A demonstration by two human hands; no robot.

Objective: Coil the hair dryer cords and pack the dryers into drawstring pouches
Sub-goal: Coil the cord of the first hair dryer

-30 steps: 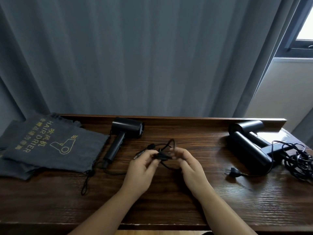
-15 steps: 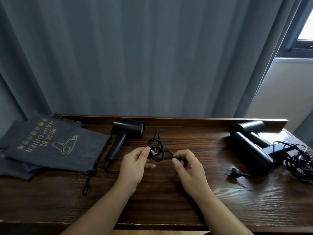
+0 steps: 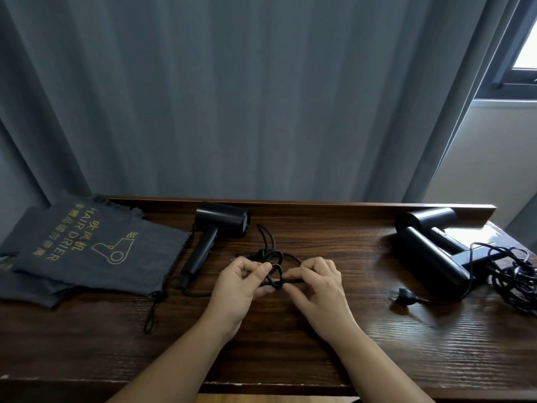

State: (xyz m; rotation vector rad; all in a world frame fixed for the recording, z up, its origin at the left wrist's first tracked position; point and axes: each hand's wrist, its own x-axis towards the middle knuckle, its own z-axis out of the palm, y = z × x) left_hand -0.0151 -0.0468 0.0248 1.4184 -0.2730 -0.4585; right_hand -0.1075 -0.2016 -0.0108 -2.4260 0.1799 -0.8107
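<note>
Just in front of the nearest dryer [image 3: 222,219] on the counter [image 3: 348,330], the left hand [image 3: 238,286] pinches the cord [image 3: 273,267] loops while the right hand [image 3: 319,283] pinches its free end, apparently to secure the coil.

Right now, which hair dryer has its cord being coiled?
The left dryer beside the pouches. Both hands hold its cord; the two dryers at right have loose, tangled cords.

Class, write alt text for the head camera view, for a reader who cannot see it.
Two bare hands, left hand and right hand, pinch a coiled black power cord above a dark wooden table. Its black hair dryer lies behind, beside grey drawstring pouches at left; two more black dryers with tangled cords lie at right.
</note>
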